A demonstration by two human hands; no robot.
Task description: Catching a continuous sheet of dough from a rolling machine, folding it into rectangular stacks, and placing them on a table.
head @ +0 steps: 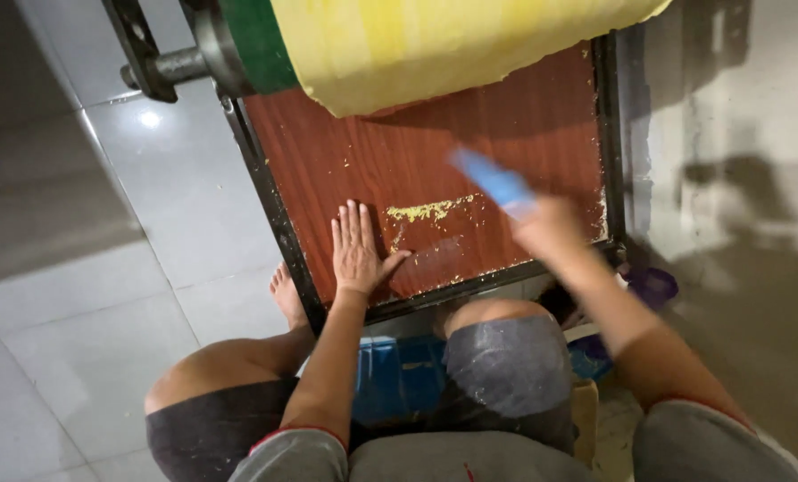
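**Hands on the crumb-strewn board**

Mid-frame, the left hand lies flat, fingers spread, on the reddish wooden board. The right hand, blurred, grips a blue tool beside yellow crumbs. A yellow roll overhangs the top; bare tiles lie left.

Red-brown wood-grain board, yellow roll, blue tool, yellow crumbs
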